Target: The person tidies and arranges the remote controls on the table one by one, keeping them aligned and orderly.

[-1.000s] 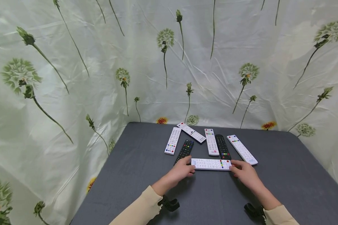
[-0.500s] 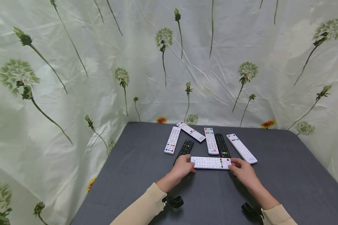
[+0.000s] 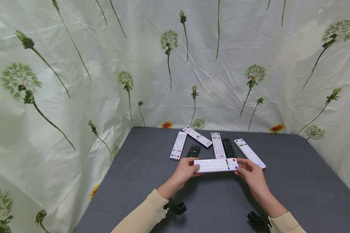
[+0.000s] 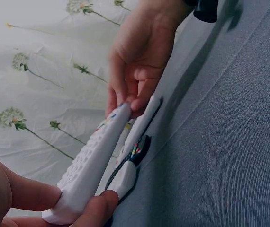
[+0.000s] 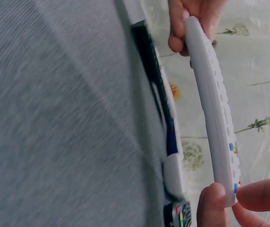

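A white remote control (image 3: 215,165) with coloured buttons near its right end is held crosswise between both hands, raised off the dark table. My left hand (image 3: 184,170) pinches its left end, thumb on the button face and fingers beneath. At the other end, my right hand (image 3: 252,174) grips the tip by the coloured buttons. In the left wrist view the remote (image 4: 94,161) slants above the tabletop, and the right wrist view shows a gap between the remote (image 5: 213,104) and the table. Just behind it lie two black remotes, the left one (image 3: 193,150) and the right one (image 3: 228,148), both partly hidden.
White remotes lie further back: one at the left (image 3: 179,145), one angled (image 3: 197,137), one near the middle (image 3: 218,145) and one at the right (image 3: 250,153). The dark grey table (image 3: 294,181) meets a flower-printed curtain (image 3: 151,58).
Both hands have lifted the white remote off the table and brought it slightly left; it now overlaps more of the black remotes. The other remotes stay where they were.
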`<state>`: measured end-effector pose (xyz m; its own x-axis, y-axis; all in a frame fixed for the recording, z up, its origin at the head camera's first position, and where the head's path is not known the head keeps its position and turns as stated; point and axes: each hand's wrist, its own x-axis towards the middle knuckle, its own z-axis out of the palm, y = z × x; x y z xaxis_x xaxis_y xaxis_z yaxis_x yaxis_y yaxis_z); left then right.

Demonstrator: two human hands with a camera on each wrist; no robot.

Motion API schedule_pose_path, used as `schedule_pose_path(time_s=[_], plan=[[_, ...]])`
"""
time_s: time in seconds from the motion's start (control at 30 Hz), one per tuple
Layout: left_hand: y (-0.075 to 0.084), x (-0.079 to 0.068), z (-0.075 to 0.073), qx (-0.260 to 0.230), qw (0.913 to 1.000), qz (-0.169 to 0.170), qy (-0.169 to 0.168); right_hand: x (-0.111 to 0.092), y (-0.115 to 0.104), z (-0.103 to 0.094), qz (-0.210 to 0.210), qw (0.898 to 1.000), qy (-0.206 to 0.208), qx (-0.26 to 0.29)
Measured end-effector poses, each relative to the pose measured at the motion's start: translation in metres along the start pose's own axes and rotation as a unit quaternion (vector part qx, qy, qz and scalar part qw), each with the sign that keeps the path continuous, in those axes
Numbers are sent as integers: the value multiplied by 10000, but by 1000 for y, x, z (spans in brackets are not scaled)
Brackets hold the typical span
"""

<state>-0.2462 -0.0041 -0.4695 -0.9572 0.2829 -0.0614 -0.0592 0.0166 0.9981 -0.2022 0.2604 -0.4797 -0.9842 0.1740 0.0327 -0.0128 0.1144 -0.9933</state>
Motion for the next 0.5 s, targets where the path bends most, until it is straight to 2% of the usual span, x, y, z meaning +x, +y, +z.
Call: schedule_pose_path(time_s=[0.23, 0.5], plan=[[7, -9, -22, -80, 9993, -232, -279, 1, -15, 4, 197, 9965, -289, 762], [12, -20, -48, -268, 9981, -236, -502, 6, -32, 22, 191, 9923, -471, 1129]])
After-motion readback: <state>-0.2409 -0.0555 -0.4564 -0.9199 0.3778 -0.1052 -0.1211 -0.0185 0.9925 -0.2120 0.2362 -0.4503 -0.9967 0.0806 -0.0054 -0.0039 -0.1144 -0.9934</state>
